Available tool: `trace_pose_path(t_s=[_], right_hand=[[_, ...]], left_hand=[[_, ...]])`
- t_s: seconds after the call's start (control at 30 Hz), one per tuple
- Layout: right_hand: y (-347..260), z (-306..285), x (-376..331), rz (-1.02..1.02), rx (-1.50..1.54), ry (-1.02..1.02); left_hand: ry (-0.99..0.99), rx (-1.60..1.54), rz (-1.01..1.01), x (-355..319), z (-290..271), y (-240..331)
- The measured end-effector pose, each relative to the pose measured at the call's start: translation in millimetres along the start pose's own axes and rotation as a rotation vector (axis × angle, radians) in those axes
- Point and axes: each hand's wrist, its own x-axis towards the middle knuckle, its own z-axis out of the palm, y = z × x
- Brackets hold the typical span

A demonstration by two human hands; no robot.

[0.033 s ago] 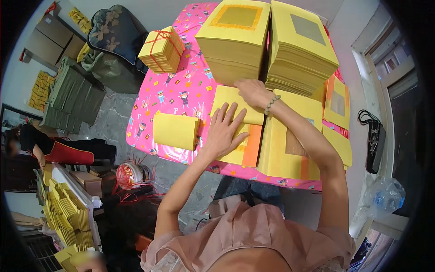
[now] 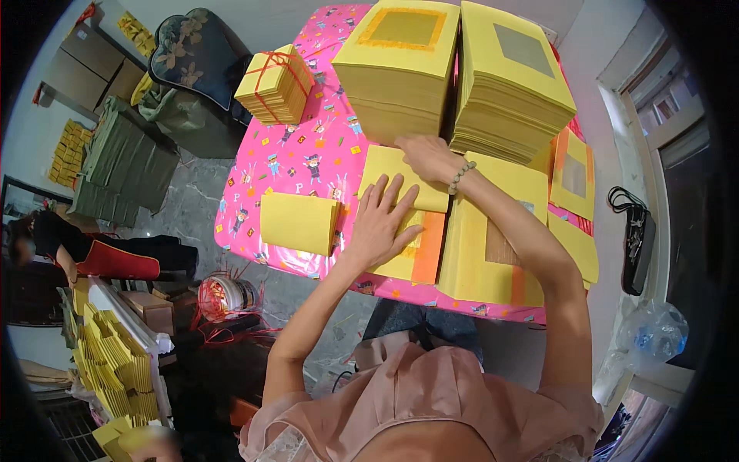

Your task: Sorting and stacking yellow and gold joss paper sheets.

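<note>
Here, the left hand (image 2: pixel 379 227) lies flat and spread on a folded yellow sheet (image 2: pixel 429 201), upon the pink table cover (image 2: pixel 339 150). The right hand (image 2: pixel 429 159) bends at the sheet's far edge; whether it grips cannot be told. Beyond stand two tall yellow stacks (image 2: pixel 392 96); a folded yellow pile (image 2: pixel 297 223) lies leftward.

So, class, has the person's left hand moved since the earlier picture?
No. Judged against the pink tablecloth, the left hand shows no visible shift either way; its spread fingers rest over the yellow sheet in both pictures.
</note>
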Motion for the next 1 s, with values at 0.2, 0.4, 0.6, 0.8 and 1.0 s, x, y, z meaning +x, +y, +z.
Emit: trace_pose_path(t_s=[0.2, 0.4, 0.6, 0.8, 1.0], right_hand=[[-4, 1, 3, -0.021, 0.073, -0.016], [-5, 0, 2, -0.003, 0.093, -0.018], [-19, -7, -22, -0.035, -0.076, 0.171], [-26, -9, -59, -0.047, -0.111, -0.375], [-17, 3, -58, -0.017, -0.014, -0.407]], left_hand=[[-0.012, -0.008, -0.009, -1, 0, 1], [-0.018, -0.012, -0.009, 0, -1, 2], [-0.021, -0.029, -0.016, -1, 0, -1], [-0.040, -0.016, -0.016, 0, -1, -2], [-0.061, -0.046, -0.022, 1, -1, 1]])
